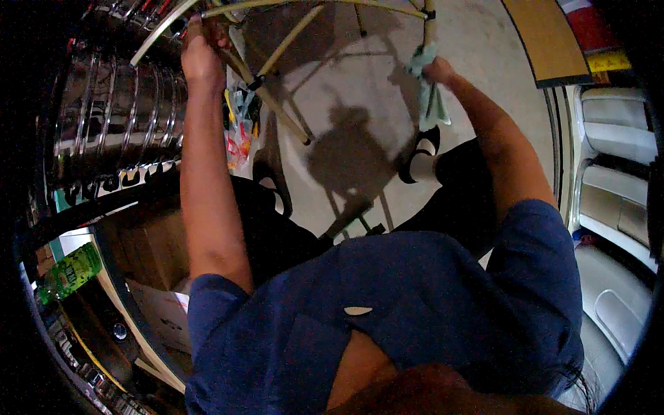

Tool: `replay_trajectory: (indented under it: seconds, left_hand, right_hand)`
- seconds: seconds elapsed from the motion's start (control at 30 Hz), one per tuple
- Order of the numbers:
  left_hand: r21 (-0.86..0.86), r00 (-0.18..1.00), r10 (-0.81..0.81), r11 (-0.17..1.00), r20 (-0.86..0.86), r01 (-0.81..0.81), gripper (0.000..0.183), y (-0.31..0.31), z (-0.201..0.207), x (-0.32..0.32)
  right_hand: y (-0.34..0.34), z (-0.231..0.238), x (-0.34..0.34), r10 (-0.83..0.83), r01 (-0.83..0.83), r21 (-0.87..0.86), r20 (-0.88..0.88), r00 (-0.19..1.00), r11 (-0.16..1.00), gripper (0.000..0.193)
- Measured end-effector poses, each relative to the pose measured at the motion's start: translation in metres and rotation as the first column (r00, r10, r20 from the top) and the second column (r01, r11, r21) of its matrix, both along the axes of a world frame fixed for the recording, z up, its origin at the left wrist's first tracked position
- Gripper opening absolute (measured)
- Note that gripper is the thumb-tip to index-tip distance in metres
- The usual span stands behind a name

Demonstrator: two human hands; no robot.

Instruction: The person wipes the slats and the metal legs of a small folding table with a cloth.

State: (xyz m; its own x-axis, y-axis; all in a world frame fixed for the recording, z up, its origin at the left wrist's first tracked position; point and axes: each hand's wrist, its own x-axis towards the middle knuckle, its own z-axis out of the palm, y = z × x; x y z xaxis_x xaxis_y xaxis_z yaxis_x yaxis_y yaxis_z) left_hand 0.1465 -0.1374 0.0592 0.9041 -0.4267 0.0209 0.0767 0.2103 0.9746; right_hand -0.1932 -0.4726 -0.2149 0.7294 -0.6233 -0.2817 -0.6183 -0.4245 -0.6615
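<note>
In front of me stands a frame of pale yellowish tubes (290, 40) with dark joints; its top runs out of the picture. My left hand (203, 61) is closed round a tube at the frame's left side, its fingers partly hidden. At the right-hand tube, my right hand (438, 70) grips a pale green cloth (434, 107). The cloth lies against that tube and its lower end hangs down. Both forearms reach forward, well apart.
A rack of shiny metal parts (104, 104) lines the left, with a plastic bag (240, 138) beside it. Nearer are a cardboard box (142, 245) and a green bottle (75, 270). White plastic drawers (615, 124) stand at right. Shadows fall across the pale floor (477, 104).
</note>
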Motion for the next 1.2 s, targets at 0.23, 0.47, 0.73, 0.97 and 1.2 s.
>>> replay_trajectory:
  seconds: [0.23,0.47,0.73,0.97,1.2]
  left_hand:
    - [-0.074,0.983,-0.184,0.980,0.012,0.184,0.036,-0.023,-0.006,0.004]
    - [-0.131,0.999,-0.037,0.991,-0.004,0.036,0.033,-0.003,-0.018,0.025]
    - [-0.126,0.999,-0.007,0.992,-0.033,0.003,0.035,0.015,-0.016,0.023]
    - [-0.112,0.964,0.038,0.991,-0.262,-0.069,0.037,0.024,-0.031,0.030]
    - [-0.328,0.983,-0.012,0.944,-0.181,-0.048,0.042,0.027,-0.068,0.102]
  right_hand:
    - [-0.023,0.127,0.004,-0.202,0.150,0.214,0.252,0.946,0.965,0.021]
    - [-0.042,0.156,0.004,0.008,-0.042,0.105,0.305,0.952,0.994,0.024]
    - [0.031,0.261,0.016,-0.102,-0.018,0.253,0.455,0.885,0.967,0.028]
    - [0.121,0.268,0.044,-0.147,0.256,-0.089,0.622,0.769,0.963,0.024]
    - [0.141,0.267,0.054,-0.106,0.337,-0.139,0.782,0.615,0.931,0.018]
